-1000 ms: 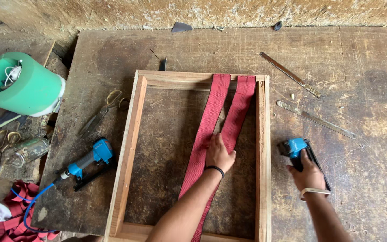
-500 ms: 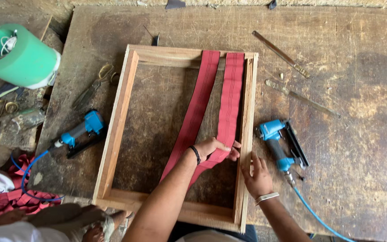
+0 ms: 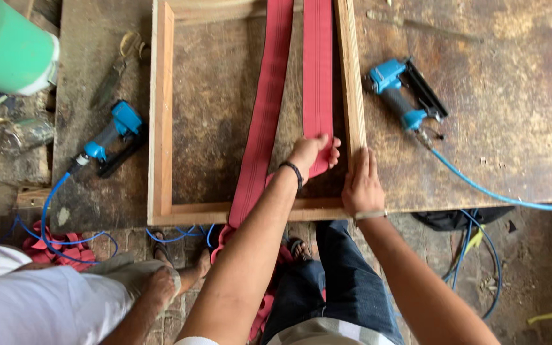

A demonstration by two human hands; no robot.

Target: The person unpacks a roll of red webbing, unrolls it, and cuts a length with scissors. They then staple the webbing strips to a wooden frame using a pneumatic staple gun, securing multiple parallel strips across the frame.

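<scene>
A rectangular wooden frame [image 3: 161, 115] lies flat on a worn wooden table. Two red webbing straps run down its right half. My left hand [image 3: 311, 153], with a black wristband, grips the near end of the right strap [image 3: 317, 70] just inside the right rail. The left strap [image 3: 260, 140] slants over the frame's near rail and hangs off the table edge. Flat on the right rail near the front corner, fingers together, rests my right hand [image 3: 360, 185], holding nothing. A blue pneumatic stapler [image 3: 407, 96] lies just beyond it, to the right.
A second blue stapler [image 3: 113, 137] with a blue hose lies left of the frame, with scissors [image 3: 117, 67] and a green cylinder [image 3: 7, 51] farther left. Another person in a white shirt [image 3: 39, 306] stands at lower left. Hoses [image 3: 493, 198] trail off the table edge.
My right hand let go of the blue stapler and came to rest on the frame's right rail. My left hand slid along the strap toward me, and my view shifted closer to the near edge.
</scene>
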